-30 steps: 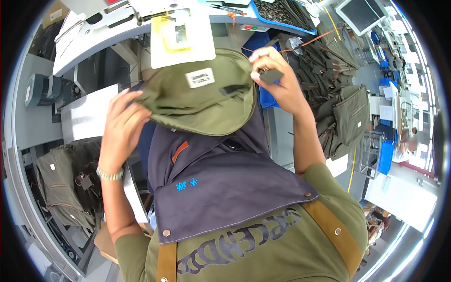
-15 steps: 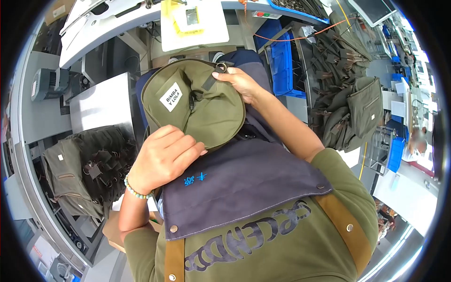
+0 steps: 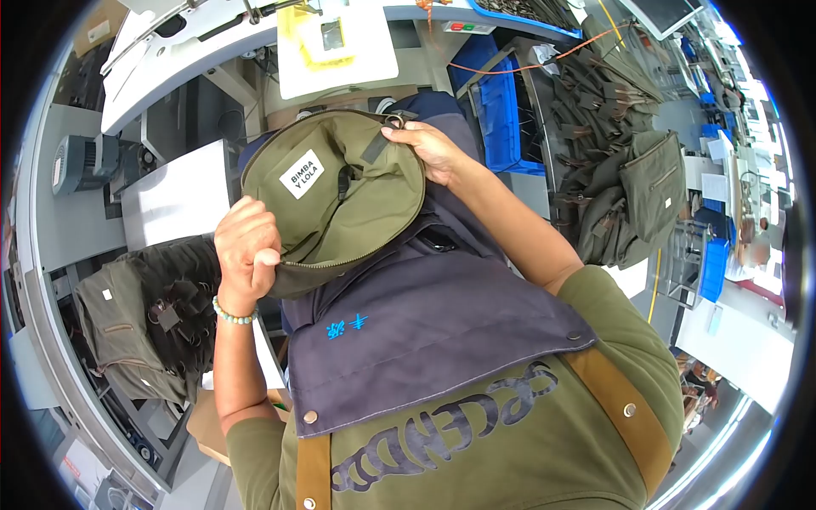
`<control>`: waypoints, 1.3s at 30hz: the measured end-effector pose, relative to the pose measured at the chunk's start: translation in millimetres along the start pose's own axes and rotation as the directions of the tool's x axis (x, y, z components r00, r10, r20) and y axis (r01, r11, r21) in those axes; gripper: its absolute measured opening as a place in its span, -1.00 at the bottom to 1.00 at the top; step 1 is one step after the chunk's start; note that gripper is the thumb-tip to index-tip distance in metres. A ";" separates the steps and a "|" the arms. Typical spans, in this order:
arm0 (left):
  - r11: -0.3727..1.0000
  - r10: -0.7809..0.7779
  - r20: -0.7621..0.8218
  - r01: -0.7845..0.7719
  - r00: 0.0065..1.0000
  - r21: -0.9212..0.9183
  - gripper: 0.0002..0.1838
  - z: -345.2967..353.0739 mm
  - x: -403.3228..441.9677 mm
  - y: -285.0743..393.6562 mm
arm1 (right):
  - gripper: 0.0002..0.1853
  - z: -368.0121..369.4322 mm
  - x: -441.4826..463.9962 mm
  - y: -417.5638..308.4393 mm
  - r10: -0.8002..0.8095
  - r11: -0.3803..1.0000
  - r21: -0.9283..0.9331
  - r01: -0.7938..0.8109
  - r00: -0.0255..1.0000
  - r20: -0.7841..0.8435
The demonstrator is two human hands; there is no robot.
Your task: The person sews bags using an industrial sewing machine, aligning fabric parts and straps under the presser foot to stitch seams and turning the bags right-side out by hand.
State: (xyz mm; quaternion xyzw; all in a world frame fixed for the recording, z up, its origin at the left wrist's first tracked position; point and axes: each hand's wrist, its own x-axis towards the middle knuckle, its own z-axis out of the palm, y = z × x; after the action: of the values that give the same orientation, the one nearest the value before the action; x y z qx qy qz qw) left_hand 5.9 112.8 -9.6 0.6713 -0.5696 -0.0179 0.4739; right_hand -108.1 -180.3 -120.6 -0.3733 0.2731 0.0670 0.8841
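Note:
An olive green zipped bag (image 3: 374, 204) lies open over my lap, its lining facing up. Inside it a white label (image 3: 302, 174) reads "BIMBA Y LOLA", beside a dark strip near the upper right rim. My left hand (image 3: 246, 246) is closed on the bag's left rim, fingers curled over the zipper edge. At the upper right rim, my right hand (image 3: 425, 149) pinches the bag's edge next to a metal ring. The underside of the bag is hidden.
A white sewing table (image 3: 136, 81) with a yellow-edged plate (image 3: 374, 64) stands ahead. Green bags are piled at left (image 3: 127, 314) and right (image 3: 650, 183). Blue bins (image 3: 500, 115) sit below the table. A person (image 3: 748, 255) is far right.
The bag has turned and come down toward my lap, its opening now facing me. My left hand first crossed over its lower edge, then moved left to the left rim.

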 end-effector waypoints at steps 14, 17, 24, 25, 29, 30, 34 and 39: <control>0.942 0.255 0.322 -0.310 0.912 0.131 -0.39 -3.4 43.9 53.2 | -0.67 17.0 -27.1 -37.4 -0.280 -0.313 -0.950 0.013 0.954 0.105; 0.938 0.292 0.337 -0.337 0.895 0.085 -0.43 7.7 50.1 62.7 | -0.73 65.5 -44.4 -43.6 -0.057 -0.217 -0.885 0.411 0.900 0.432; 0.906 0.391 0.361 -0.423 0.847 0.012 -0.47 29.5 54.9 58.0 | -0.88 120.3 -43.4 41.1 -0.012 0.369 -0.399 0.839 0.434 0.901; 0.904 0.395 0.363 -0.428 0.844 0.014 -0.47 23.5 56.8 51.8 | -0.90 122.7 -44.3 47.0 -0.035 0.413 -0.415 0.811 0.470 0.882; 0.976 0.213 0.319 -0.216 0.923 -0.028 -0.40 0.7 57.2 17.8 | -0.87 149.3 -47.6 25.6 0.568 0.012 -0.714 0.700 0.583 0.581; 0.965 0.246 0.345 -0.264 0.906 0.005 -0.39 2.9 56.6 14.8 | -0.86 155.6 -50.2 20.9 0.649 -0.052 -0.670 0.740 0.535 0.540; 0.914 0.396 0.379 -0.399 0.837 -0.074 -0.41 21.5 77.9 33.7 | -0.82 149.3 -34.8 55.8 0.425 0.151 -0.603 0.784 0.499 0.755; 0.926 0.367 0.433 -0.367 0.823 -0.087 -0.44 26.1 74.6 25.8 | -0.76 141.6 -22.2 62.0 0.380 0.194 -0.589 0.785 0.493 0.783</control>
State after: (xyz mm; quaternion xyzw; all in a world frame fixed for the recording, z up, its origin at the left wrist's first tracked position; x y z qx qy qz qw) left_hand -2.0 40.9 31.5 0.5275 -0.7803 -0.0784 0.3268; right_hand -85.4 -35.6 -66.4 -0.7828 -0.3567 0.2385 0.4507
